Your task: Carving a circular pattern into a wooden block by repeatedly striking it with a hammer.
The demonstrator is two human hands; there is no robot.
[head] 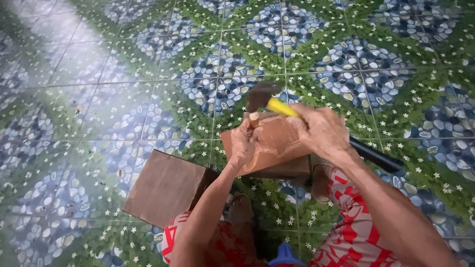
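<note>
Right hand (320, 129): fingers clamped round the yellow-and-black handled hammer (297, 112); dark head blurred, raised just above the block's far edge.

Left hand (243, 144): fingers closed on a small pale brown peg-like piece (254, 118), held upright on the far end of the reddish-brown wooden block (274, 143). What the piece is, cannot tell.

Block lies tilted on the floor between the person's feet. Second brown rectangular block (166, 187) sits on the tiled floor with blue pebble and green leaf pattern (99, 99), just left of the left forearm, touched by neither hand.

Progress, judged: piece stands well proud of the block, so striking looks at an early stage; most of the driving appears left. Red-and-white patterned trousers (354, 232) at bottom of view.
</note>
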